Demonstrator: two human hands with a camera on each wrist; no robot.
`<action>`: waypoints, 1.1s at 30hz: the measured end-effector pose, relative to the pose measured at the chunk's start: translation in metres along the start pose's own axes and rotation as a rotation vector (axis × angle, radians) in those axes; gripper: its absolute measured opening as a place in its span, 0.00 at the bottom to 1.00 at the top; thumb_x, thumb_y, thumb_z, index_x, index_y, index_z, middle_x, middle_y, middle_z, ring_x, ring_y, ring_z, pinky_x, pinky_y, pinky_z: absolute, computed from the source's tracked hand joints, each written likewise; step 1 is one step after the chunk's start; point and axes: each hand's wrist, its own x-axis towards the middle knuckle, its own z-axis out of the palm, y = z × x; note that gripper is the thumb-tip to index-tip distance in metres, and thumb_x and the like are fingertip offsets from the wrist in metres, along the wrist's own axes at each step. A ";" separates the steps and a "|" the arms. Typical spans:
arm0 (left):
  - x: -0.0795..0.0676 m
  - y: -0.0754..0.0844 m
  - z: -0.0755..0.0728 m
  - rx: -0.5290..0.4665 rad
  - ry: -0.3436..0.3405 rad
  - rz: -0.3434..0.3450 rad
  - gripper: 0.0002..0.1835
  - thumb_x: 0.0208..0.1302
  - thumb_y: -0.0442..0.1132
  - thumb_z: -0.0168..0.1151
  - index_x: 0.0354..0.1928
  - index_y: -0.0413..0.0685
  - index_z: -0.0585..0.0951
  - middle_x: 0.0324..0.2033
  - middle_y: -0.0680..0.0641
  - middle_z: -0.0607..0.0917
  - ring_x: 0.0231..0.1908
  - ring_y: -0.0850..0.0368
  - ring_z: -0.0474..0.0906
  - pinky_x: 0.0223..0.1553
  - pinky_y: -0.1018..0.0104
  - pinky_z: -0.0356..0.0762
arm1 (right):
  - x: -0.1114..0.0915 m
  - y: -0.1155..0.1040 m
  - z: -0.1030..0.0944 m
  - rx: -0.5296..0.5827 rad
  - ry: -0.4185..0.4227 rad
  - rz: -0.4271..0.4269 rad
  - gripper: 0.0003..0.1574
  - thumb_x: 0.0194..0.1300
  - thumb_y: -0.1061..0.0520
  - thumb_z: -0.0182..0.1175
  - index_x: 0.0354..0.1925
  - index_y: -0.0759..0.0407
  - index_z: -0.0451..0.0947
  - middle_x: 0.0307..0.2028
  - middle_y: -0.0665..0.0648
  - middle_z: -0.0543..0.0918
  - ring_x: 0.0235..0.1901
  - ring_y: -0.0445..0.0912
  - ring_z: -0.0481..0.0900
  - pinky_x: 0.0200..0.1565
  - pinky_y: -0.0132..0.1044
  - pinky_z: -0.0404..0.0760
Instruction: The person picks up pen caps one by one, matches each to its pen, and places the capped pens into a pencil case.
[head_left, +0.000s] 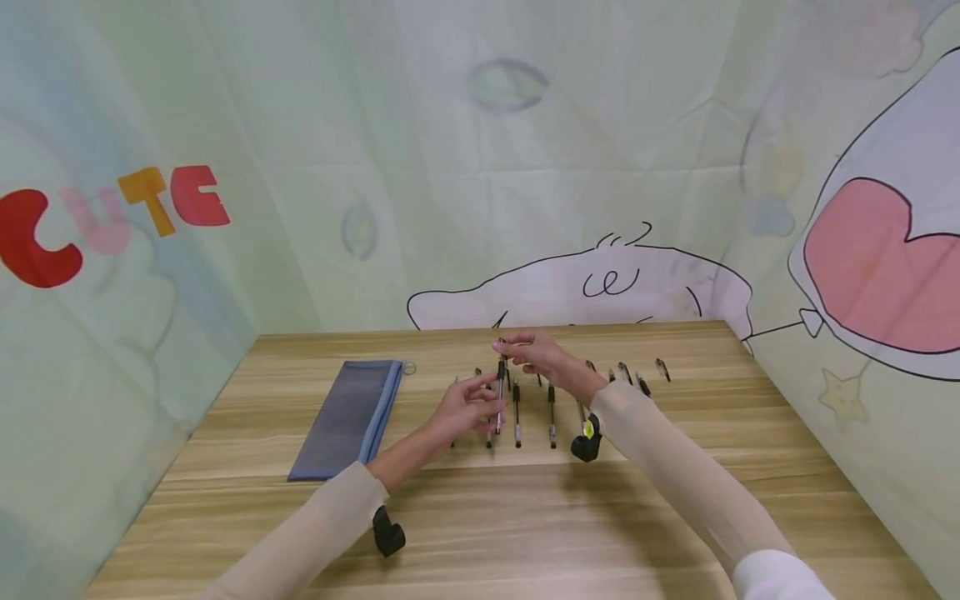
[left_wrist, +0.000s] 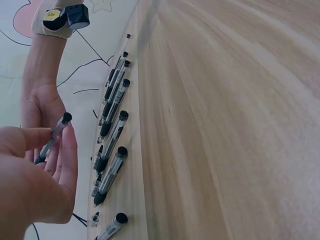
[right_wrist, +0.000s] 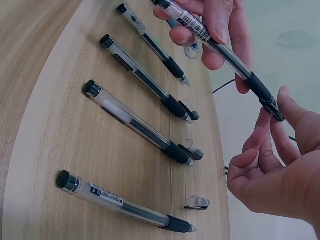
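My left hand (head_left: 467,406) pinches a clear-barrelled gel pen (right_wrist: 231,59) with a black grip, between thumb and fingers. The pen is raised above the wooden table, its tip end pointing away from me. At that end my right hand (right_wrist: 280,170) pinches a black-clipped pen cap (right_wrist: 273,110) between thumb and index finger, and the cap overlaps the pen tip. Below the hands, several uncapped gel pens (right_wrist: 136,122) lie side by side. Small clear caps (right_wrist: 198,202) lie just past their tips.
A dark mesh pouch (head_left: 341,425) with a blue zip edge and a small ring (head_left: 408,367) lies flat on the left of the table (head_left: 510,533). More caps and pens (head_left: 662,369) are spread to the right. A printed cloth (head_left: 315,125) hangs behind the table.
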 end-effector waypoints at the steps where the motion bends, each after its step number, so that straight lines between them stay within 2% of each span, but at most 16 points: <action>1: -0.001 0.000 0.000 -0.001 0.006 0.002 0.34 0.70 0.34 0.65 0.75 0.46 0.66 0.53 0.37 0.84 0.40 0.56 0.88 0.44 0.62 0.91 | 0.000 0.000 0.000 -0.002 -0.002 0.000 0.14 0.69 0.46 0.67 0.46 0.53 0.82 0.40 0.45 0.83 0.46 0.49 0.76 0.48 0.40 0.75; 6: -0.002 -0.001 -0.004 0.000 0.019 -0.004 0.34 0.68 0.35 0.67 0.75 0.46 0.68 0.49 0.37 0.87 0.37 0.58 0.88 0.45 0.61 0.91 | -0.002 0.001 0.001 -0.022 -0.027 -0.018 0.16 0.71 0.48 0.66 0.50 0.56 0.84 0.40 0.44 0.83 0.49 0.52 0.76 0.52 0.43 0.76; 10: -0.002 -0.002 -0.006 0.007 0.033 -0.005 0.33 0.68 0.34 0.67 0.74 0.46 0.70 0.44 0.40 0.88 0.39 0.54 0.89 0.46 0.60 0.91 | -0.003 0.002 0.001 -0.043 -0.034 -0.037 0.23 0.72 0.49 0.65 0.56 0.62 0.82 0.41 0.46 0.84 0.49 0.51 0.76 0.55 0.46 0.76; 13: -0.001 -0.002 -0.005 -0.009 0.032 -0.005 0.32 0.68 0.30 0.65 0.73 0.44 0.71 0.45 0.38 0.87 0.42 0.48 0.90 0.46 0.59 0.91 | -0.005 0.003 0.002 -0.061 0.002 -0.028 0.20 0.70 0.48 0.67 0.51 0.62 0.85 0.39 0.46 0.84 0.43 0.47 0.75 0.50 0.42 0.77; 17: 0.001 -0.003 -0.003 -0.019 0.033 -0.007 0.31 0.67 0.27 0.65 0.72 0.41 0.72 0.44 0.38 0.86 0.38 0.50 0.91 0.43 0.59 0.92 | -0.008 0.002 0.004 -0.067 0.048 -0.015 0.14 0.68 0.48 0.69 0.41 0.57 0.88 0.35 0.46 0.86 0.34 0.43 0.71 0.42 0.37 0.74; 19: 0.002 -0.003 -0.004 -0.012 0.032 -0.010 0.31 0.67 0.27 0.64 0.72 0.41 0.72 0.43 0.40 0.86 0.36 0.53 0.90 0.42 0.59 0.92 | -0.011 0.001 0.005 -0.065 0.050 -0.015 0.13 0.68 0.48 0.69 0.40 0.57 0.87 0.36 0.46 0.86 0.35 0.45 0.70 0.45 0.39 0.74; 21: 0.003 -0.002 -0.006 -0.002 0.025 -0.016 0.31 0.68 0.27 0.64 0.72 0.42 0.72 0.42 0.42 0.86 0.35 0.54 0.90 0.41 0.59 0.92 | -0.014 -0.001 0.005 -0.065 0.053 -0.018 0.13 0.68 0.49 0.69 0.39 0.57 0.86 0.37 0.47 0.86 0.39 0.48 0.73 0.53 0.45 0.78; 23: 0.004 0.000 -0.008 0.006 0.002 -0.018 0.31 0.68 0.28 0.63 0.72 0.41 0.70 0.43 0.42 0.86 0.35 0.54 0.90 0.41 0.59 0.92 | -0.016 -0.002 0.004 -0.063 0.059 -0.019 0.11 0.68 0.49 0.69 0.38 0.56 0.86 0.37 0.47 0.85 0.44 0.50 0.74 0.62 0.52 0.76; 25: 0.004 0.003 -0.011 0.015 -0.023 -0.016 0.31 0.69 0.28 0.62 0.73 0.39 0.69 0.44 0.40 0.87 0.35 0.54 0.90 0.41 0.60 0.91 | -0.017 -0.002 0.004 -0.055 0.063 -0.022 0.10 0.67 0.49 0.69 0.36 0.54 0.85 0.36 0.47 0.83 0.45 0.50 0.75 0.64 0.53 0.76; 27: 0.003 0.007 -0.014 0.010 -0.049 -0.021 0.31 0.70 0.27 0.62 0.73 0.38 0.68 0.46 0.39 0.88 0.36 0.55 0.90 0.42 0.59 0.91 | -0.017 -0.001 0.004 -0.035 0.055 -0.032 0.09 0.68 0.50 0.69 0.33 0.53 0.86 0.33 0.46 0.81 0.39 0.47 0.73 0.56 0.48 0.79; 29: 0.002 0.009 -0.016 -0.001 -0.072 -0.023 0.31 0.70 0.27 0.61 0.74 0.37 0.67 0.48 0.36 0.87 0.36 0.55 0.90 0.45 0.57 0.91 | -0.016 -0.001 0.004 -0.020 0.043 -0.040 0.09 0.69 0.50 0.68 0.31 0.52 0.86 0.30 0.46 0.79 0.34 0.44 0.71 0.45 0.40 0.77; 32: 0.001 0.013 -0.017 -0.031 -0.092 -0.022 0.32 0.69 0.29 0.63 0.74 0.37 0.66 0.51 0.32 0.86 0.40 0.51 0.91 0.49 0.55 0.91 | -0.014 -0.001 0.005 -0.002 0.027 -0.049 0.10 0.70 0.50 0.67 0.32 0.52 0.86 0.29 0.47 0.76 0.32 0.43 0.68 0.39 0.36 0.71; 33: 0.000 0.014 -0.017 -0.041 -0.094 -0.019 0.33 0.69 0.29 0.63 0.74 0.36 0.66 0.53 0.31 0.85 0.42 0.48 0.91 0.49 0.55 0.90 | -0.013 -0.001 0.005 -0.004 0.029 -0.052 0.11 0.70 0.49 0.67 0.34 0.54 0.87 0.30 0.48 0.76 0.33 0.43 0.68 0.42 0.37 0.73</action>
